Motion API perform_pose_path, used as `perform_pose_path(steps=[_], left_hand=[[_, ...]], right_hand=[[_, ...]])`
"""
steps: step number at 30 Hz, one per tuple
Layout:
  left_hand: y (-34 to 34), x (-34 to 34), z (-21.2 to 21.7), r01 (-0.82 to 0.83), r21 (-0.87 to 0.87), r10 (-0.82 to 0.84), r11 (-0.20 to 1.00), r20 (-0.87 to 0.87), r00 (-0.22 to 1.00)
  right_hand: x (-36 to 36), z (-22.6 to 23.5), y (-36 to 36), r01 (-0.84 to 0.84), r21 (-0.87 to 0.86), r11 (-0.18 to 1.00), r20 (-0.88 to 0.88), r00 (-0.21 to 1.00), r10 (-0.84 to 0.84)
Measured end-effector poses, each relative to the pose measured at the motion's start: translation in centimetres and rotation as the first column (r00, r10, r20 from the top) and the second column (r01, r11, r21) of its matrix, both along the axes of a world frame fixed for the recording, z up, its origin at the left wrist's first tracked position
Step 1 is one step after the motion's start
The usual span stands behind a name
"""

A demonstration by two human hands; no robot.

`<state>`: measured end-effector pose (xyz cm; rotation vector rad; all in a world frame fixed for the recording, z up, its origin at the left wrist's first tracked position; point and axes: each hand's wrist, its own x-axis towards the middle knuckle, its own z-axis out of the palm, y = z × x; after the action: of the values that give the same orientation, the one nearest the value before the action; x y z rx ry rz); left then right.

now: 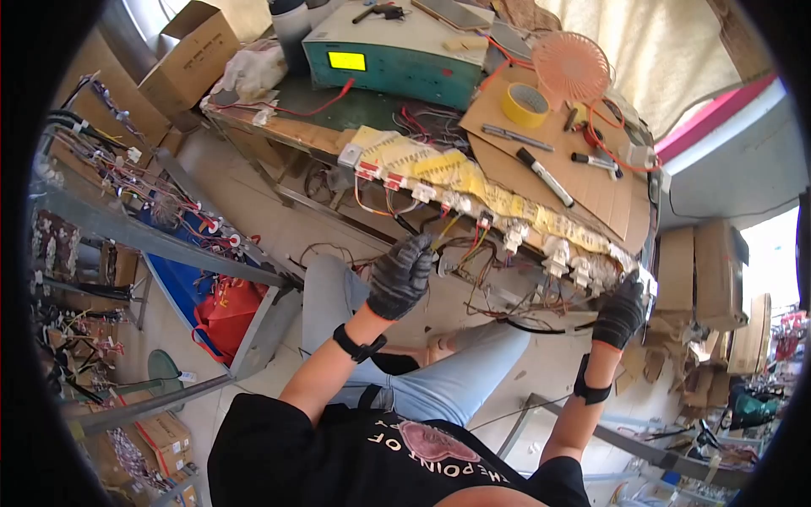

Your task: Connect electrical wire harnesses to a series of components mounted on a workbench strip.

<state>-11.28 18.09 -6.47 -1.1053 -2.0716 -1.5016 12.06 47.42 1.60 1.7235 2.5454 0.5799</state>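
Observation:
A row of connector sockets runs along the bench's front edge, under a strip of yellow tape (pixel 439 169) with handwriting. My left hand (pixel 400 275), in a dark striped glove, is closed on thin wires just below the row, left of its middle. A yellow wire (pixel 448 230) runs from its fingertips up toward the sockets. My right hand (pixel 621 314), gloved alike, has its fingers bent against the row's right end; what they hold is hidden. Between the hands hangs a wire harness (pixel 507 311) of brown and black wires, and white connectors (pixel 557 256) are plugged along the row.
A teal test box (pixel 397 72) with a lit yellow screen stands at the back. Cardboard (pixel 583 194) to its right carries a tape roll (pixel 525 105), markers (pixel 545 177) and an orange fan (pixel 571 66). Metal racks (pixel 160 224) with harnesses stand at left; cartons (pixel 718 275) at right.

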Motion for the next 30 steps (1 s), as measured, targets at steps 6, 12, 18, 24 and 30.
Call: perform_pose_path(steps=[6,12,18,24,30], left_hand=[[-4.7,-1.6,-2.0,-0.116,-0.078,0.131,0.99,0.227,0.965],[-3.8,-4.0,-7.1,-0.278,0.584,-0.369,0.763,0.745,0.555],[-1.4,-5.7,-5.1,-0.03,0.348,-0.302,0.937,0.848,0.435],[0.5,-6.6,-2.0,-0.289,0.546,-0.508,0.787,0.838,0.199],[1.1,-6.5,-0.2,-0.415,0.429,-0.36,0.802,0.902,0.237]], right_hand=[[0.1,-0.4,0.4,0.036,0.006,0.999,0.022,0.999,-0.036],[-0.6,0.4,-0.2,-0.041,0.076,0.996,0.004,0.999,0.041],[-1.9,2.4,-1.7,0.05,-0.029,0.998,0.082,0.996,-0.047],[-2.1,2.8,-2.0,0.079,-0.088,0.993,0.061,0.995,-0.074],[-1.6,2.5,-1.8,0.067,-0.086,0.994,0.036,0.997,-0.064]])
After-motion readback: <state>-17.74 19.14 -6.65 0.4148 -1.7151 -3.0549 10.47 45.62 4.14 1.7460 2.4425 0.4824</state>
